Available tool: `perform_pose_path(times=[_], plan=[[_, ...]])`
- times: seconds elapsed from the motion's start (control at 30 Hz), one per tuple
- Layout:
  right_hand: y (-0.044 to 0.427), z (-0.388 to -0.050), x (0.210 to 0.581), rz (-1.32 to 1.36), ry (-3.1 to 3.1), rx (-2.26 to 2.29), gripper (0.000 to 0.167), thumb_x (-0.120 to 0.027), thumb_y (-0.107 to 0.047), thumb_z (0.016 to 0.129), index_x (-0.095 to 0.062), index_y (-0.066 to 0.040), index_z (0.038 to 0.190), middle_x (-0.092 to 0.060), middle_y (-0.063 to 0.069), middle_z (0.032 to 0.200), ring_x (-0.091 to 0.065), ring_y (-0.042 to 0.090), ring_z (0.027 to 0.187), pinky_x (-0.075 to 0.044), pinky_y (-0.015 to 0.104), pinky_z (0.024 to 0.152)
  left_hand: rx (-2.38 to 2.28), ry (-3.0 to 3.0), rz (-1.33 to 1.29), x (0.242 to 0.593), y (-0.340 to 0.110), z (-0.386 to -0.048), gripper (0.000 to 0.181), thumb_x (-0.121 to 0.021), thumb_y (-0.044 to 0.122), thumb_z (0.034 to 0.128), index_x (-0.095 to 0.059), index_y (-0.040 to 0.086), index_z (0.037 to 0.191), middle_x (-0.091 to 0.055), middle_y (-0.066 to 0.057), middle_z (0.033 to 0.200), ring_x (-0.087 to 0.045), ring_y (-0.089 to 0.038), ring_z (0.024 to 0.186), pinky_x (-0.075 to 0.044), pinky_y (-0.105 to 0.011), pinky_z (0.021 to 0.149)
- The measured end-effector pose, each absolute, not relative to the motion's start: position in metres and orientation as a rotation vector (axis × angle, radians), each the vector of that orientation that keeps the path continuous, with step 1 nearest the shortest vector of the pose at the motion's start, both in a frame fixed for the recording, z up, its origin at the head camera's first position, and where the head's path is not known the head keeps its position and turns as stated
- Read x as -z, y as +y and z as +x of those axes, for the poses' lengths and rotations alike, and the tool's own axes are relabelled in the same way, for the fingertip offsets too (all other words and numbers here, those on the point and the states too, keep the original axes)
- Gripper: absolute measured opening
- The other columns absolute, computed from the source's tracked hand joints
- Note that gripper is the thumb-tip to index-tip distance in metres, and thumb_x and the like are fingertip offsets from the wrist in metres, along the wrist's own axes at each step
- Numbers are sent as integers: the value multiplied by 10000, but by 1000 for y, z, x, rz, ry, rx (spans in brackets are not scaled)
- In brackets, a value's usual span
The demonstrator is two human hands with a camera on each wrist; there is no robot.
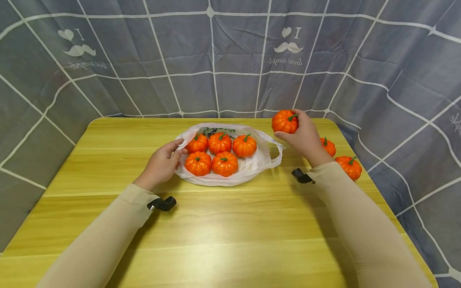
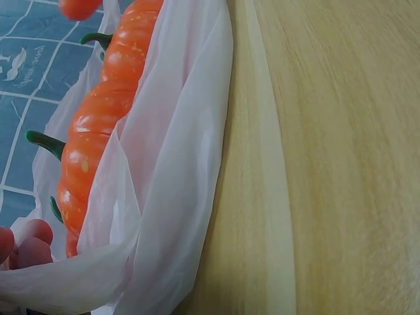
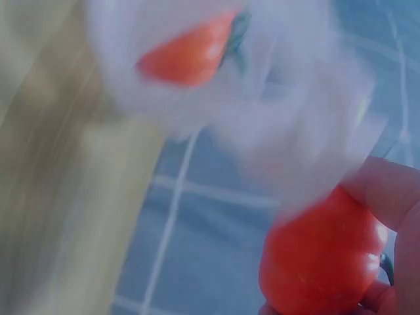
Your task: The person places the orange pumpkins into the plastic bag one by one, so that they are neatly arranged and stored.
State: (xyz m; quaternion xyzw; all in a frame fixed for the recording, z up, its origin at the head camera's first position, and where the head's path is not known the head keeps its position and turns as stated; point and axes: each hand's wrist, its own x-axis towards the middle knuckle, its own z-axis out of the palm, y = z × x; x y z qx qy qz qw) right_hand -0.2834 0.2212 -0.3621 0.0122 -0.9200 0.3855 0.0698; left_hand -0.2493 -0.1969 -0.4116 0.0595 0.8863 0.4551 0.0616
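We see a gray curtain [image 1: 187,48] with white lines, hearts, moustaches and mirrored lettering round the far side and both flanks. Before it lies the wooden table [image 1: 230,224], its bare front stretch toward six o'clock. Taking the bag as the clock's center, the left sleeve [image 1: 97,236] comes in from seven o'clock and the right sleeve [image 1: 360,228] from four.

The white bag [image 1: 216,182] lies spread on the table, mouth up, with a dark and green print at its twelve. Its handle [image 1: 279,157] sticks out at three, between the right sleeve and the bag's contents. At nine, the left hand [image 1: 162,164] pinches the rim. At two, the right hand [image 1: 304,138] grips the held pumpkin [image 1: 282,122], outside the bag; in the right wrist view, blurred bag film overlaps its top, and we cannot tell whether they touch.

Five pumpkins [image 1: 225,164] sit inside the bag, three behind and two in front. Two loose pumpkins [image 1: 349,166] lie at three, partly hidden by the right arm. Smallest are the black clips [image 1: 163,204], one at each cuff, and the green stems [image 1: 247,137].
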Motion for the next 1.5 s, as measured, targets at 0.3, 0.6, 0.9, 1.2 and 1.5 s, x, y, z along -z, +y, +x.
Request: perform_pose_path(times=[0.3, 0.6, 0.9, 1.2, 1.5], plan=[[168, -263, 360, 350, -2794, -1080, 882, -883, -220, 861, -388, -86, 1579, -467, 162, 1560, -438, 383, 1392, -421, 590, 1163, -1367, 2684, 175, 411, -196, -249, 523, -449, 239, 1131, -382, 131, 1639, -687, -159, 1295, -568, -257, 757, -463, -224, 607], [140, -250, 377, 495, -2922, -1067, 906, -944, -198, 794, -444, -144, 1548, -453, 98, 1605, -402, 374, 1423, -393, 591, 1179, -1374, 2667, 165, 409, -194, -247, 524, -448, 233, 1134, -372, 132, 1643, -676, -157, 1322, -559, -253, 760, -458, -220, 604], [140, -246, 391, 481, -3032, -999, 892, -918, -231, 827, -418, -127, 1559, -468, 95, 1595, -420, 365, 1446, -361, 559, 1224, -1369, 2689, 178, 411, -195, -248, 515, -444, 219, 1130, -390, 120, 1633, -684, -159, 1313, -566, -265, 764, -468, -216, 619], [145, -242, 399, 508, -3088, -936, 913, -899, -229, 833, -393, -46, 1570, -474, 169, 1577, -442, 390, 1445, -356, 555, 1230, -1378, 2680, 173, 412, -197, -248, 523, -451, 254, 1132, -384, 144, 1639, -686, -143, 1297, -564, -253, 758, -461, -216, 610], [145, -242, 400, 517, -3136, -903, 911, -892, -255, 842, -381, -25, 1560, -442, 187, 1586, -434, 387, 1462, -347, 546, 1241, -1380, 2673, 168, 412, -196, -248, 524, -451, 262, 1134, -382, 146, 1640, -684, -132, 1299, -561, -254, 763, -458, -213, 609]])
